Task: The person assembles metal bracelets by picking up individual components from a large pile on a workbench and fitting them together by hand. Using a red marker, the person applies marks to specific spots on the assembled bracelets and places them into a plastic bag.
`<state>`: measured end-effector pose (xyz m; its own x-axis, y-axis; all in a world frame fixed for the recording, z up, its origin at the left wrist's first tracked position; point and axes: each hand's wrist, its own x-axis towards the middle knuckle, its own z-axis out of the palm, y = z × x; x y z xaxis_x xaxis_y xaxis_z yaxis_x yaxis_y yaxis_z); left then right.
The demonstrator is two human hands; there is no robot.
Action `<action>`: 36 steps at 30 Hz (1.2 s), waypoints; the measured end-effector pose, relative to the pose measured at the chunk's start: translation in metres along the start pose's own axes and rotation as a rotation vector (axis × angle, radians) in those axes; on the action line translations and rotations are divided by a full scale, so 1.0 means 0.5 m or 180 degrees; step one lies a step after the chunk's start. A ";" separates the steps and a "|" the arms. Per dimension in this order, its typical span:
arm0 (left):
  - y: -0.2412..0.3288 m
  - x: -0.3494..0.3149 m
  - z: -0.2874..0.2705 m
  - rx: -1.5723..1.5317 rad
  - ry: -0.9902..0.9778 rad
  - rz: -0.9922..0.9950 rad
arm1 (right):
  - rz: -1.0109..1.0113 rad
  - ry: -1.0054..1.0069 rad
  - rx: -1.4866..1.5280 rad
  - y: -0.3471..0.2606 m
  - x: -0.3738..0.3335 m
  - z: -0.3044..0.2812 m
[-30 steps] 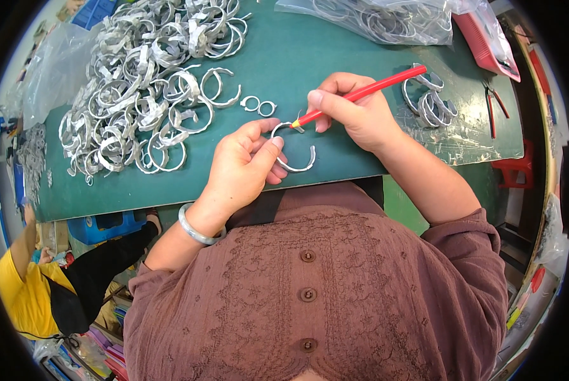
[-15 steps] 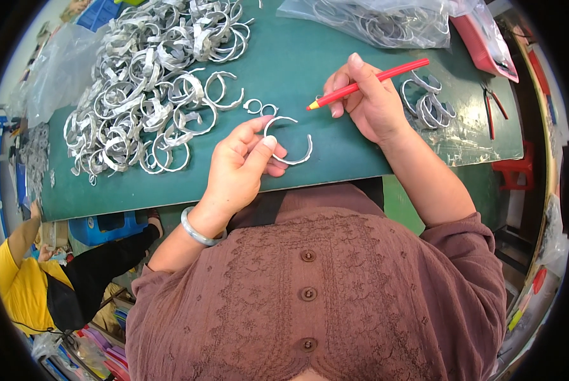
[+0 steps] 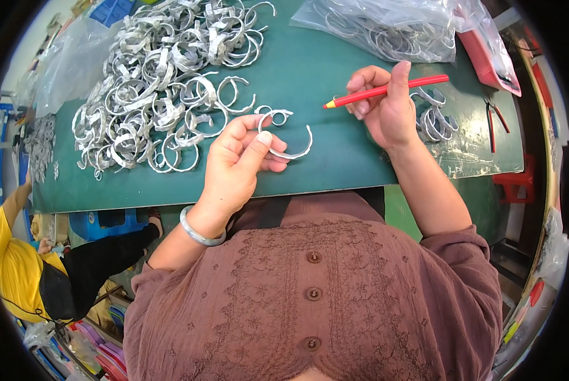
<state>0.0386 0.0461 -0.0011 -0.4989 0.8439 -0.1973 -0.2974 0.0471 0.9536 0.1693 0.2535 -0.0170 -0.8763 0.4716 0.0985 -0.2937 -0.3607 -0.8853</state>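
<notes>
My left hand (image 3: 234, 159) pinches an open silver-grey cuff bangle (image 3: 308, 141) between thumb and fingers, above the near part of the green table. The bangle's gap points up and to the right. In my right hand (image 3: 389, 120), a red pencil (image 3: 367, 94) with a yellow collar and red tip lies across the fingers, held by the thumb. Its tip points left toward the bangle, apart from it. Small rings (image 3: 278, 118) lie on the table just behind the held bangle, partly overlapped by it. A big heap of similar bangles (image 3: 164, 89) lies to the left.
Several bangles (image 3: 435, 124) lie right of my right hand, with red-handled pliers (image 3: 493, 124) beyond. A clear bag of bangles (image 3: 386, 35) and a pink basket (image 3: 488, 60) stand at the far right. A person in yellow (image 3: 18, 273) sits at the left.
My right hand has drawn the pencil a little to the right, away from the bangle. The held bangle has turned slightly in my left hand. The whole view has shifted a little.
</notes>
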 end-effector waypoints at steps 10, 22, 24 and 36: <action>0.023 0.010 0.004 -0.0541 0.0014 -0.0094 | -0.0221 0.0114 -0.0790 -0.006 -0.008 0.071; 0.023 0.017 0.019 -0.0380 -0.0091 0.0293 | -0.0018 0.0072 -0.0911 -0.002 0.001 0.099; 0.022 0.017 0.019 -0.0342 -0.0101 0.0314 | -0.0008 0.0083 -0.0887 0.000 0.002 0.098; 0.028 0.015 0.017 -0.0727 -0.0224 -0.0051 | 0.0060 0.0087 -0.0655 0.001 0.000 0.098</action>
<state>0.0376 0.0578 0.0128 -0.4371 0.8796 -0.1879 -0.4851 -0.0546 0.8727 0.1505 0.2140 0.0045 -0.8693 0.4891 0.0711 -0.1906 -0.1990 -0.9613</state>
